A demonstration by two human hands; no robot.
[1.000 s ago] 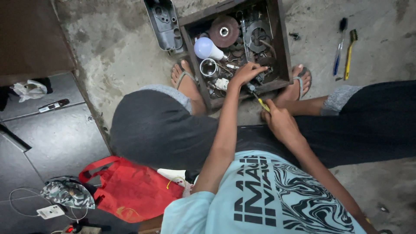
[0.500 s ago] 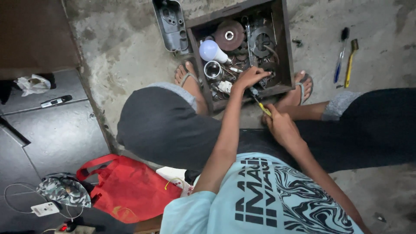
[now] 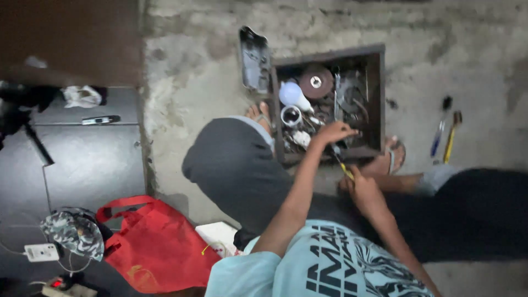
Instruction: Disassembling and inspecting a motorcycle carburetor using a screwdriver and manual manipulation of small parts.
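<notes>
The left hand (image 3: pixel 334 133) is reaching into the wooden box (image 3: pixel 376 99) of metal parts, fingers curled on the screwdriver (image 3: pixel 342 162) tip area. Just right, the right hand (image 3: pixel 363 190) is pinching its yellow handle; it looks light, stiff, best held there.

Red bag (image 3: pixel 157 245); yellow-handled screwdriver (image 3: pixel 342 163) (camouflage cap (image 3: pixel 74 232)).

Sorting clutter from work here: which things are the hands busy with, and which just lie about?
In hand:
left hand in the wooden box of parts
right hand on the yellow-handled tool

Lying about:
red bag
two tools on the floor
white bulb
</notes>
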